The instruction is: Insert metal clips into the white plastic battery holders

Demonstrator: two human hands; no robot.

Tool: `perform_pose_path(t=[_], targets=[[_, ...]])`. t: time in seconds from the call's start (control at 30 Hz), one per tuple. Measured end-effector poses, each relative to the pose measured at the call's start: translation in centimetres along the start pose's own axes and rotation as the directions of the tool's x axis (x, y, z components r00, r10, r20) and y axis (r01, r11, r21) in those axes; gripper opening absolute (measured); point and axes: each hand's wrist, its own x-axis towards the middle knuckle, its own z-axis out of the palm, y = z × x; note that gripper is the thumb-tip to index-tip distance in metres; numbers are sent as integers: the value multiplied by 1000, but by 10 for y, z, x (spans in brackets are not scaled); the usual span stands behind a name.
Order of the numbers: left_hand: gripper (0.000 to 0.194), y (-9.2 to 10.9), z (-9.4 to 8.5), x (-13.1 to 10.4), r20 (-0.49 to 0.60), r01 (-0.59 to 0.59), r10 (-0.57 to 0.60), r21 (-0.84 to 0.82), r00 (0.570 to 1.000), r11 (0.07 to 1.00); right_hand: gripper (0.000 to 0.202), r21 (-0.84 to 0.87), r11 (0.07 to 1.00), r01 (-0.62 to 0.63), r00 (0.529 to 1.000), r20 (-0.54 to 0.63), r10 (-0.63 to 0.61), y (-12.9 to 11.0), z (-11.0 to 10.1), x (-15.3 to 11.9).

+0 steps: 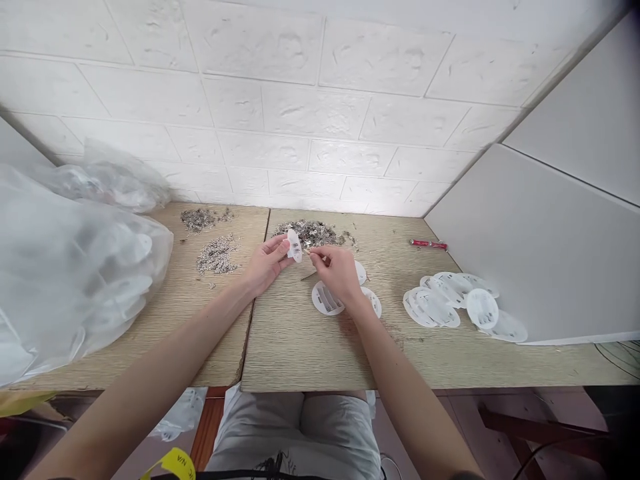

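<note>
My left hand (pixel 270 265) holds a white plastic disc (pixel 294 246) tilted on edge, thumb on its face; small metal pieces show in its slots. My right hand (pixel 337 270) is closed in a pinch on a thin pale stick (pixel 307 252), whose tip points at the disc; most of it is hidden by the fingers. Under and beside the right hand lie white slotted discs (pixel 326 299), partly covered by it. Just behind both hands spreads a heap of small metal contact pieces (pixel 315 233).
Two piles of small metal parts, one farther back (pixel 199 219) and one nearer (pixel 218 255), lie left. A large clear bag of white discs (pixel 75 273) stands far left. More discs (pixel 434 307) are stacked right, near a red pen-like tool (pixel 429 245) and a grey panel (pixel 545 247).
</note>
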Motion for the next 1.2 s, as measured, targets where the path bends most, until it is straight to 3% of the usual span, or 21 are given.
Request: perform_pose_path(t=[0.37, 1.2], targets=[[41, -1, 2, -1, 2, 33, -33, 33, 999, 999, 23, -89, 996, -10, 996, 82, 18, 3, 4, 1], [38, 1, 4, -4, -38, 38, -36, 54, 999, 998, 25, -71, 994, -79, 993, 88, 85, 4, 8, 1]])
